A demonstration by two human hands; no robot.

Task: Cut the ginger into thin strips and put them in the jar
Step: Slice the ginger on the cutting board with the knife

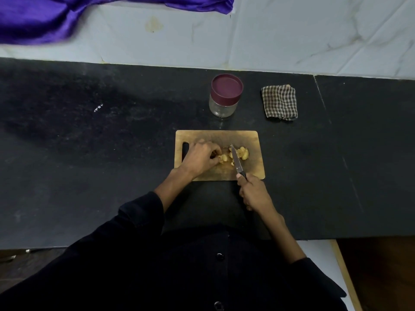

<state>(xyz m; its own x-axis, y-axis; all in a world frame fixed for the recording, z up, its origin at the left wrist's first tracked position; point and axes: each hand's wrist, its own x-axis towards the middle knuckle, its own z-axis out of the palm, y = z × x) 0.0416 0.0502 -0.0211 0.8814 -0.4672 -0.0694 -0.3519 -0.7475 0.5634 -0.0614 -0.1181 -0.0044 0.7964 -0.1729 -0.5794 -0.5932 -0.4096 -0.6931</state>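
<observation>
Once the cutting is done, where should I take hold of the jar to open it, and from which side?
Probably grip the maroon lid from above, fingers round its rim: the jar stands upright behind the cutting board, lid still on and facing up. Steady the clear glass body with the other hand. The checked cloth lies apart at its right, so nothing crowds it.

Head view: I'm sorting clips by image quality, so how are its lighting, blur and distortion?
Head view: dim, soft light; purple cloth smeared at the top left corner; wide-angle bends the counter edge; ginger too small for detail.
</observation>
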